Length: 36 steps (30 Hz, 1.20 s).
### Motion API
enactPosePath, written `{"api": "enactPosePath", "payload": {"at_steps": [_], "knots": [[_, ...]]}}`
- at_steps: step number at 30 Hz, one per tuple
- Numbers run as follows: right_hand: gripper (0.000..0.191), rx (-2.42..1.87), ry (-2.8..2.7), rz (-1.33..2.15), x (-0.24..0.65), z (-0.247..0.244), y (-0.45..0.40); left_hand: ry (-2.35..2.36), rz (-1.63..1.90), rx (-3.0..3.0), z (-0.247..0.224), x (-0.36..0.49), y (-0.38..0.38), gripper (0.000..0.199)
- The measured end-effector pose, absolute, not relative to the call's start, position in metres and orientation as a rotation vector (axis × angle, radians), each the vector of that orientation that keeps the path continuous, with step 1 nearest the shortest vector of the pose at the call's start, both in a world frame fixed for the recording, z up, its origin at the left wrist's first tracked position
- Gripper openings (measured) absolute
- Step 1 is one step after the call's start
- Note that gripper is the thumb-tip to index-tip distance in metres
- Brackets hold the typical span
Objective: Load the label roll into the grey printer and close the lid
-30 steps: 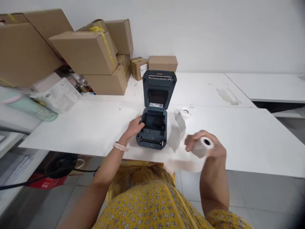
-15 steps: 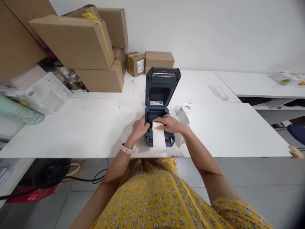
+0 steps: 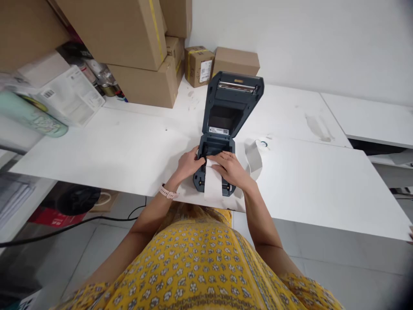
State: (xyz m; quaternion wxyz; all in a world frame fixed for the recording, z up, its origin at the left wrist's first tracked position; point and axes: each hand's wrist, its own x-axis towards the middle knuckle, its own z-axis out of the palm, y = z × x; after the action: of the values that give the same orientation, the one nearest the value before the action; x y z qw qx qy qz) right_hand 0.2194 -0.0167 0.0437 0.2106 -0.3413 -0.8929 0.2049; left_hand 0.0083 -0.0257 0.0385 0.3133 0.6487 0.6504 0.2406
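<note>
A person stands at a smooth white table [image 3: 306,185]. On it, near the front edge, sits a dark blue-grey plastic printer [image 3: 222,137] with its lid tipped up. The left hand [image 3: 189,165] holds the printer's left side, its thumb over the edge. The right hand [image 3: 230,168] grips a small roll of white paper [image 3: 210,162] inside the printer's bottom half. The hand hides most of the roll, so how deep it sits is hard to tell. Its loose end hangs over the printer's front. A curly white paper strip [image 3: 254,157] lies just right of the printer.
</note>
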Motion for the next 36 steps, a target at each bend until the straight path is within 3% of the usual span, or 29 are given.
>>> {"api": "enactPosePath", "payload": {"at_steps": [8,14,19,24,36], "knots": [[0.021,-0.896,-2.407,0.712,0.226,0.047,-0.016,1.853,0.872,1.762,0.031,0.016,-0.035,0.072],[0.018,-0.908,-2.424,0.663,0.225,0.045,-0.014,1.576,1.11,2.155,0.042,0.019,-0.038,0.026],[0.018,-0.896,-2.434,0.653,0.226,0.043,-0.013,1.454,0.769,2.23,0.048,0.02,-0.033,0.016],[0.02,-1.022,-2.373,0.485,0.226,0.048,-0.03,1.446,0.771,2.271,0.042,0.024,-0.033,0.01],[0.065,-1.123,-2.35,0.22,0.216,0.009,-0.136,1.501,0.724,2.35,0.042,0.032,-0.031,0.011]]}}
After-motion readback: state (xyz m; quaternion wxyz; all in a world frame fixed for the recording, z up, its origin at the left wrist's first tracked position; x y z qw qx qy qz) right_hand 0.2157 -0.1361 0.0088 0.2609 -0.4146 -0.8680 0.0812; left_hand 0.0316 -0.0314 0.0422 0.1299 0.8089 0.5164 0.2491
